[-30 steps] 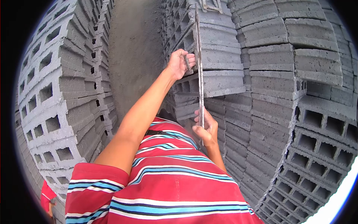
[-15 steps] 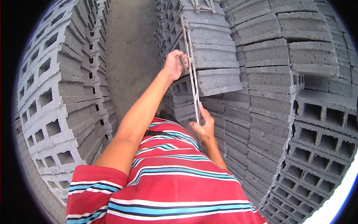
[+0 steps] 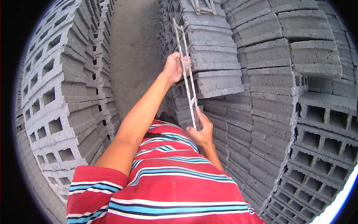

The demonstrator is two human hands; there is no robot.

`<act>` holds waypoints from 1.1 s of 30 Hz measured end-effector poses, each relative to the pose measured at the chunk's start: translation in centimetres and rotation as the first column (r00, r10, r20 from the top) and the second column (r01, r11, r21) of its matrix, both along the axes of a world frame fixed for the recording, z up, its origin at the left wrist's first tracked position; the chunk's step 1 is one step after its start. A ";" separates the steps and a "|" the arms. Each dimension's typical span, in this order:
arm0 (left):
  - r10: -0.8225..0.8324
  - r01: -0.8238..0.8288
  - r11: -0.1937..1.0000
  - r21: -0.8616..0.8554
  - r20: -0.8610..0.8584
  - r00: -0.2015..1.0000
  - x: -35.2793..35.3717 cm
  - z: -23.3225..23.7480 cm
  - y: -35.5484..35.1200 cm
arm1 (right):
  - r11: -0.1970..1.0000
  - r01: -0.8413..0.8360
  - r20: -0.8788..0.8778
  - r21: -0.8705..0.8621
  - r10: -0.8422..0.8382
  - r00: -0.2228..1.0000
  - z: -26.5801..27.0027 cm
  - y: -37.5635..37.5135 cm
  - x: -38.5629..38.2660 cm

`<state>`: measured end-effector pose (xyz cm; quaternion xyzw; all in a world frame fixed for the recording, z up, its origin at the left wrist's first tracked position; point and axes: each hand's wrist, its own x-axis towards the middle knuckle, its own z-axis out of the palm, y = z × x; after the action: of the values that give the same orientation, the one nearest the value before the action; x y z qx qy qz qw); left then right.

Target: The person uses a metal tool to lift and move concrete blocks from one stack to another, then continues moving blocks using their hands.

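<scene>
A narrow ladder-like metal frame [image 3: 192,100], with two long dusty rails and short crossbars, slants up in front of my body. My left hand [image 3: 173,68] is closed around its middle, with fingertips showing past the rails. Lower down, my right hand [image 3: 202,131] grips the near end between thumb and fingers. The frame's upper part overlaps a stack of grey concrete blocks [image 3: 215,58] just to its right.
Tall stacks of hollow concrete blocks [image 3: 76,97] line the left side, and more block stacks [image 3: 266,82] fill the right. A dusty dirt path [image 3: 134,44] runs between them. A second metal frame [image 3: 204,9] lies on top of the far blocks.
The metal frame has turned, so the gap between its rails shows wider, and its upper end has swung left. My right hand has shifted slightly left and down with it.
</scene>
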<state>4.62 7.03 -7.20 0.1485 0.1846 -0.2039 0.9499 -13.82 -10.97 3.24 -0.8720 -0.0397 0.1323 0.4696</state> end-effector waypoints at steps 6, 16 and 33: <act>0.004 0.007 0.991 0.137 -0.080 0.997 -0.8 3.6 0.0 | 0.990 0.063 -0.002 0.129 -0.063 0.998 -0.7 -0.5 0.9; 0.031 -0.026 0.992 0.121 -0.036 0.999 -0.4 2.4 -0.1 | 0.982 0.024 0.031 0.188 -0.030 0.999 -0.1 -1.0 1.4; 0.010 -0.005 0.993 0.117 -0.043 0.999 -0.3 1.7 -0.1 | 0.968 0.051 0.011 0.247 -0.055 0.998 0.7 -0.4 1.9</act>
<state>4.36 6.90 -5.48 0.1985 0.2172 -0.1925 0.9362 -11.91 -11.38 3.92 -0.8087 -0.0369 0.1059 0.5775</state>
